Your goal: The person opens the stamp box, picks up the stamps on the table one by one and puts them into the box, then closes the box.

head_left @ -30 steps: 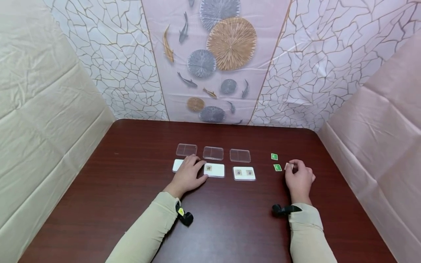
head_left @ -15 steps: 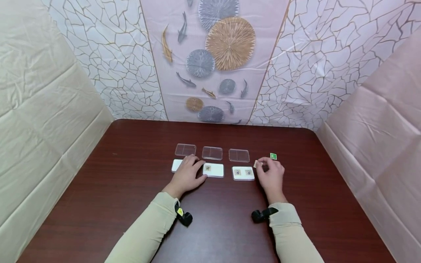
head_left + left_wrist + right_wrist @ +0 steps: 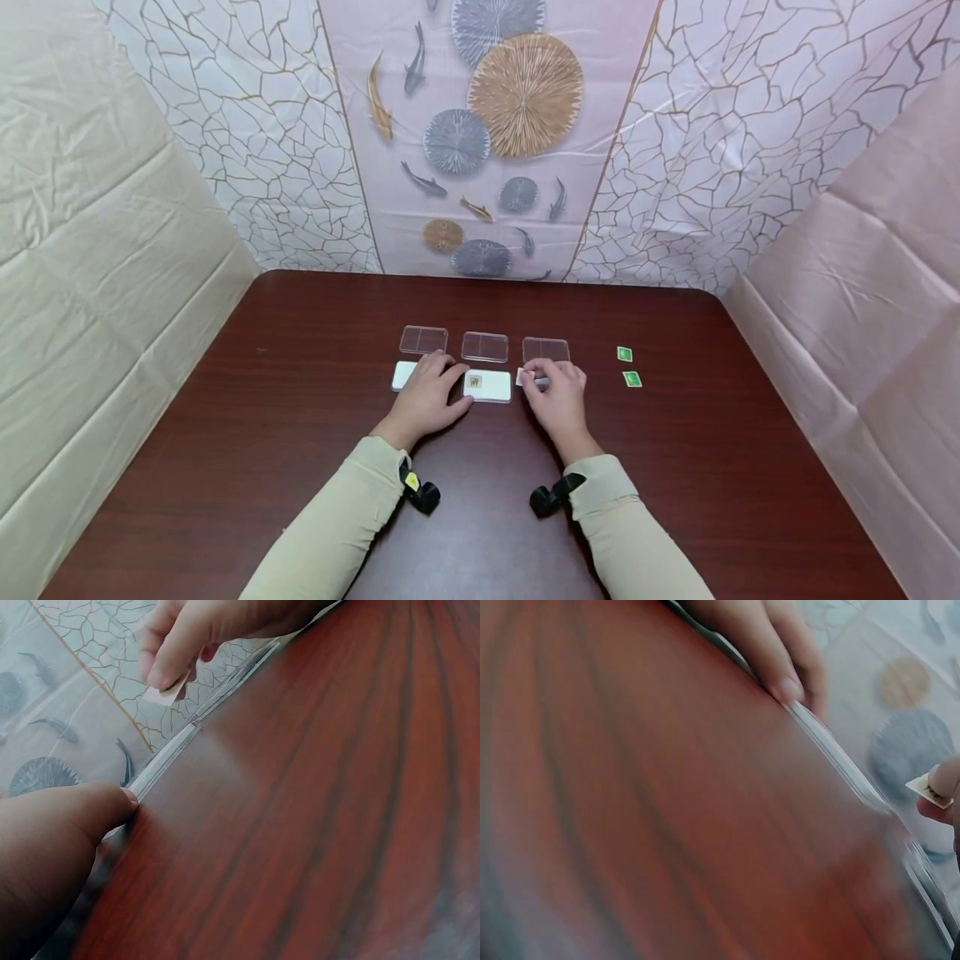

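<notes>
My left hand (image 3: 433, 379) lies flat over the left white tray (image 3: 402, 377), its thumb against the middle white tray (image 3: 489, 387), which holds one small tile. My right hand (image 3: 542, 380) pinches a small pale tile (image 3: 522, 377) between thumb and fingertips, low over the right white tray, which it mostly hides. In the left wrist view the pale tile (image 3: 165, 694) hangs above a tray edge (image 3: 161, 761). The right wrist view shows the same tile (image 3: 928, 791) at my fingertip.
Three clear lids (image 3: 485, 347) lie in a row just behind the trays. Two green tiles (image 3: 624, 353) (image 3: 632, 379) sit to the right on the dark wooden table (image 3: 300, 433). Draped sheets wall in the table on three sides.
My right hand has carried the pale tile leftward, from beside the green tiles to over the right white tray. The left hand has stayed put.
</notes>
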### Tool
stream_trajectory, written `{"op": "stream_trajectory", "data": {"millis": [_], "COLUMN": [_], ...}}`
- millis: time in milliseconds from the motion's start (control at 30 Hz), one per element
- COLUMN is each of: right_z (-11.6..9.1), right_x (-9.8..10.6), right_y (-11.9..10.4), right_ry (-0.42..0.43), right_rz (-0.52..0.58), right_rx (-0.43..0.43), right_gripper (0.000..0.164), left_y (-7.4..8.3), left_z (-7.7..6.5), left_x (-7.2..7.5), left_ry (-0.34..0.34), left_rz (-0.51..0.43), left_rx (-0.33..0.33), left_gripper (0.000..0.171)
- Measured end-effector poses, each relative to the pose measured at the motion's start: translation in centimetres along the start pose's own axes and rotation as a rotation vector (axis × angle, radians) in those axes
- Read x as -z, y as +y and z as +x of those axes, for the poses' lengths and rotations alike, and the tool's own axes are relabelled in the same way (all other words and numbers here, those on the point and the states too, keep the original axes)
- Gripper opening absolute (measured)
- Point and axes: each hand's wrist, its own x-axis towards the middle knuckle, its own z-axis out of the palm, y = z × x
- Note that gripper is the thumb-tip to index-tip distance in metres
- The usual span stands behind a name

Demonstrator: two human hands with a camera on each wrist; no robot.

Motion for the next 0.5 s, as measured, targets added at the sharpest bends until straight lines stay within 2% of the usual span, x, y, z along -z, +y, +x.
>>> {"op": "stream_trajectory", "data": {"millis": [233, 500], "right_z": [0.0, 0.2], "right_x": [-1.7, -2.3], "right_y": [-1.5, -2.0], "right_ry": [-0.064, -0.133], "right_rz": [-0.082, -0.176], "right_rx": [0.013, 0.031], "right_gripper": [0.008, 0.005], "left_y": [0.1, 0.2], "left_z": [0.1, 0.0], "left_x": [0.1, 0.2], "left_ry": [0.009, 0.019], "left_rz": [-0.007, -0.008], "left_rx": [0.003, -0.009], "left_gripper": [0.053, 0.053]}}
